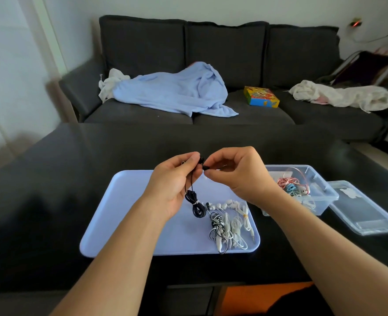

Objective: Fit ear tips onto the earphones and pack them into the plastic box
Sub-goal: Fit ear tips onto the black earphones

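Pinching black earphones, both hands above tray's bare left half

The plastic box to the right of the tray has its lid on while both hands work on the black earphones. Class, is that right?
Not quite. The head view shows the plastic box open, its lid lying beside it on the table. Both hands, left and right, do work on the black earphones.

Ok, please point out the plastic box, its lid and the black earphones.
plastic box (331,197): head view, on its front right rim.
lid (366,213): head view, on its flat middle.
black earphones (197,207): head view, on the hanging coiled cable.
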The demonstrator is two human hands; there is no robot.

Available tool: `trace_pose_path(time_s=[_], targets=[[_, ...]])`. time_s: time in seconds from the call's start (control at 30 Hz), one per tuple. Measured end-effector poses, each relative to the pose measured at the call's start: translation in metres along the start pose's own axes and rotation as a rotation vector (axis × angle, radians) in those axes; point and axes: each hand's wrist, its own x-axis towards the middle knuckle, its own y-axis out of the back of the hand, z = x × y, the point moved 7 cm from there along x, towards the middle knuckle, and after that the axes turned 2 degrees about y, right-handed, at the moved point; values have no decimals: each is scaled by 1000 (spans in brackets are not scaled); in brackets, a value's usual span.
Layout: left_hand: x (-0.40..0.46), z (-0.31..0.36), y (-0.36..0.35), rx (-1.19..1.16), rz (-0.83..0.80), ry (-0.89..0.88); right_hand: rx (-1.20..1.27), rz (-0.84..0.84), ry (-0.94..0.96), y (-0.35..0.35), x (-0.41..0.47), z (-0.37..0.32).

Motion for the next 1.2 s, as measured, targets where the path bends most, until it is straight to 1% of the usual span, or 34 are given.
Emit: trace_pose_path(time_s=[0.07, 0.17, 0.33, 0.47, 0.73, 0.9, 1.1, 1.2], targets=[[0, 0, 1, 17, 2, -6, 31, -11, 3, -2, 0, 0], [0, -1, 2, 55, 3, -14, 82, 34, 10, 1, -1, -2], [-1, -3, 4, 114, 16, -24, 70, 79, -3, 2, -2, -1], [-2, 1, 3, 158, 12, -61, 54, 80, -12, 3, -2, 1], [-5, 6, -1, 158, -70, -72, 154, 58, -53, 8, -1, 4], [-4, 2, -3, 165, -56, -45, 206, 22, -70, 6, -2, 5], [-4, 2, -4, 125, -86, -24, 287, 62, -102, 8, -3, 4], [-3, 1, -4, 138, -93, -22, 283, 67, -103, 9, -3, 3]])
